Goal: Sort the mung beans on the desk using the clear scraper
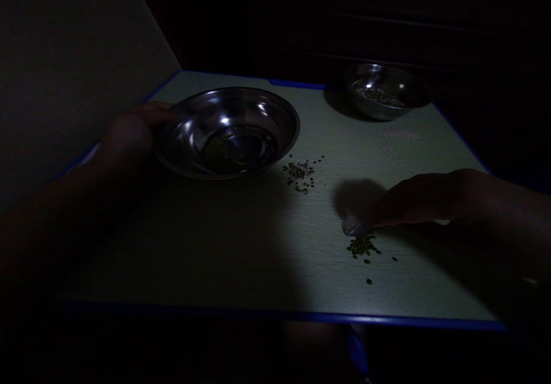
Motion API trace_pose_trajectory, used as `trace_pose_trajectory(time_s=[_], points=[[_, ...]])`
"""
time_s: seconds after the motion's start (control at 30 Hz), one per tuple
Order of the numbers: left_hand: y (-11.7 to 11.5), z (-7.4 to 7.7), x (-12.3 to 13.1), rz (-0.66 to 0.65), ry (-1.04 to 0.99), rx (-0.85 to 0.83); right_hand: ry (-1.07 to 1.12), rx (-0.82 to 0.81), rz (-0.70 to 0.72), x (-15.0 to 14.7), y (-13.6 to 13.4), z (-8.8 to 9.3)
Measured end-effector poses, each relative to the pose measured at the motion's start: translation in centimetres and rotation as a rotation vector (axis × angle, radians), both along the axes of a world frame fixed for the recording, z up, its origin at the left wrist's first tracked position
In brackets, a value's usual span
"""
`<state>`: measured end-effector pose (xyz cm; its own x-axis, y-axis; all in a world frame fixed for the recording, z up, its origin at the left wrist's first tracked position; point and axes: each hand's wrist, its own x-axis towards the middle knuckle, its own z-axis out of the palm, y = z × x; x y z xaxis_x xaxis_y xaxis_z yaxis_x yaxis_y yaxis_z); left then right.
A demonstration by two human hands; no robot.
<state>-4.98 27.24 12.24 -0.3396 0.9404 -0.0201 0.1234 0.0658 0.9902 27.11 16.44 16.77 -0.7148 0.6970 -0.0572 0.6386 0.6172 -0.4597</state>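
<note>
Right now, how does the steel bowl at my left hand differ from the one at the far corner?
The near bowl looks larger than the far bowl, though distance may partly explain that. Your left hand grips the near bowl's rim; the far bowl stands untouched. The near bowl holds dark greenish seeds, the far one paler seeds. Both are round, shiny steel.

**Nothing legible**

No words, numbers, logos or signs can be read in this dim view: not on the large steel bowl [267, 114] at eleven o'clock, the small steel bowl [387, 108] at one o'clock, or the pale board [275, 280] beneath them.
</note>
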Motion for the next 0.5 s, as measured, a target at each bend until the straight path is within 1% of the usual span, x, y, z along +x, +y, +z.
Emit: trace_pose_trajectory(time_s=[0.1, 0.17, 0.27, 0.33, 0.4, 0.5], points=[[0.4, -0.4, -0.3, 0.061, -0.008, 0.004, 0.043, 0.098, -0.131, -0.2, 0.1, 0.0], [0.3, -0.3, -0.1, 0.096, -0.010, 0.000, 0.080, 0.198, -0.273, -0.4, 0.3, -0.2], [-0.1, 0.2, 0.3, 0.063, -0.011, -0.014, 0.148, 0.266, -0.478, -0.8, 1.0, -1.0], [-0.3, 0.5, 0.5, 0.056, 0.011, -0.025, 0.217, 0.230, -0.533, -1.2, 1.6, -1.7], [-0.4, 0.5, 0.5, 0.062, 0.063, -0.026, 0.277, 0.141, -0.531, -1.6, 2.1, -2.3], [0.0, 0.0, 0.0, 0.063, 0.110, 0.006, 0.360, -0.025, -0.545, -2.3, 2.7, -3.0]])
